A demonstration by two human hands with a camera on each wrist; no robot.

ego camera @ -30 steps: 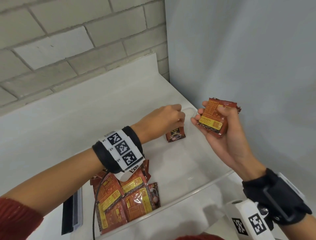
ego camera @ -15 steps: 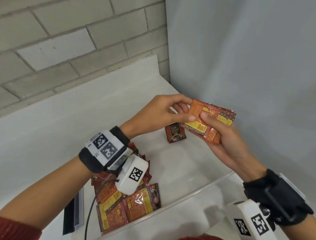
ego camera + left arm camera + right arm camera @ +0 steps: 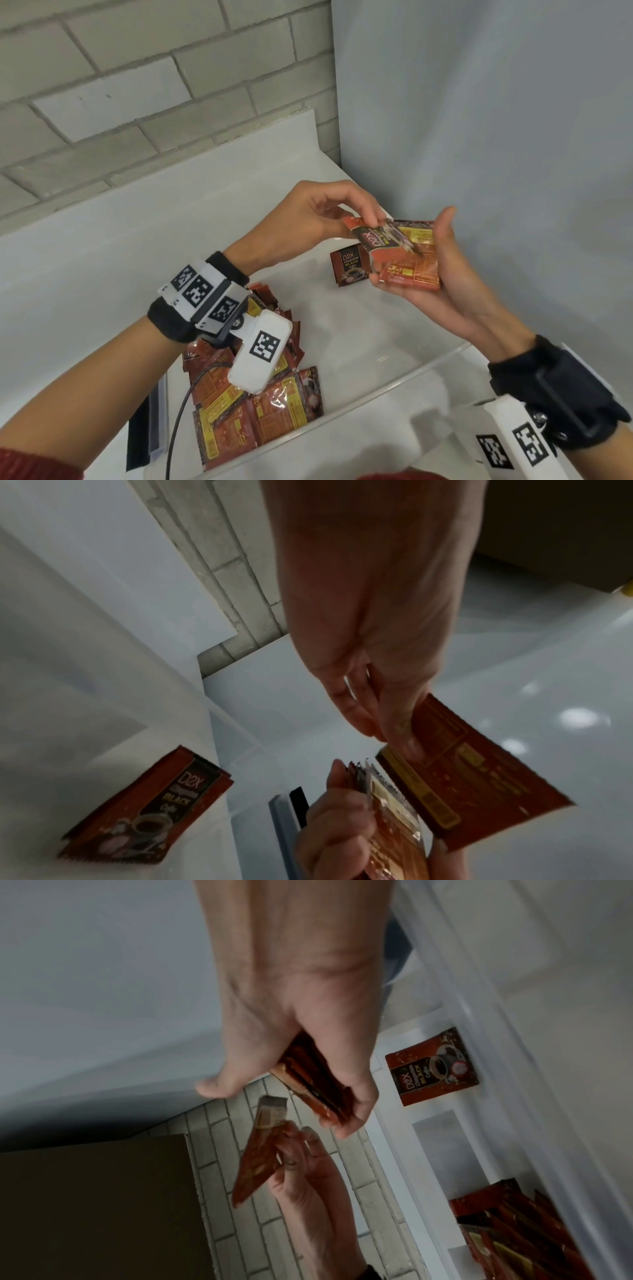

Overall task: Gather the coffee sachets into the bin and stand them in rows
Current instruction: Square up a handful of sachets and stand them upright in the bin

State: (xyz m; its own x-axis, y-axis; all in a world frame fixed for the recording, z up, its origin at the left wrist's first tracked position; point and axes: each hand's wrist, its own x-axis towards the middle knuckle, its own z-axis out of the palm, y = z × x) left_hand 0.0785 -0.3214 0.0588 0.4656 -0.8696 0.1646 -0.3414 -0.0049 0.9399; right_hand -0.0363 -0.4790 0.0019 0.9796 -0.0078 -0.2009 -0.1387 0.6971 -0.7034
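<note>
My right hand [image 3: 414, 247] cradles a stack of red coffee sachets [image 3: 416, 274] over the far end of the clear bin [image 3: 394, 380], fingers curled under it and thumb raised. My left hand [image 3: 371, 222] pinches a single sachet [image 3: 376, 240] by its top edge, tilted just above that stack. The left wrist view shows this sachet [image 3: 479, 772] apart from the stack [image 3: 394, 818]. One sachet [image 3: 349, 269] stands upright against the bin's far wall. A loose pile of sachets [image 3: 253, 394] lies in the bin's near left corner, partly hidden by my left wrist.
The bin sits on a white counter [image 3: 102, 257] in a corner, with a brick wall [image 3: 137, 85] behind and a grey panel [image 3: 496, 137] on the right. A dark flat object [image 3: 144, 435] lies left of the bin. The bin floor between pile and standing sachet is bare.
My left hand left the standing sachet, rose to the stack, and pinched one sachet, which now tilts away from the stack. My right thumb has lifted off the stack.
</note>
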